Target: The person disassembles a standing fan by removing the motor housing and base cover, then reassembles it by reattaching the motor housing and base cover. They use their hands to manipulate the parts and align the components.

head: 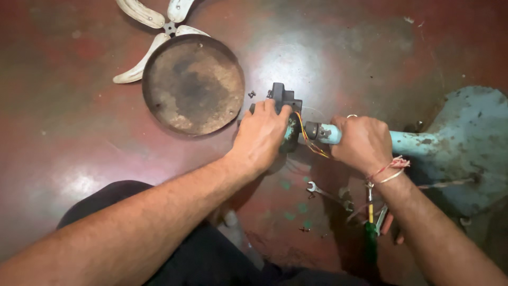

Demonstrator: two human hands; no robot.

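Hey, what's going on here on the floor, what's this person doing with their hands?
A person sits on a reddish floor with a pale blue fan stand in pieces. The left hand grips a dark housing, and the right hand holds the blue pole. Thin coloured wires run across the gap between the two parts. A round rusty plate and white fan blades lie further off; a spanner and a green-handled screwdriver lie near the right wrist.
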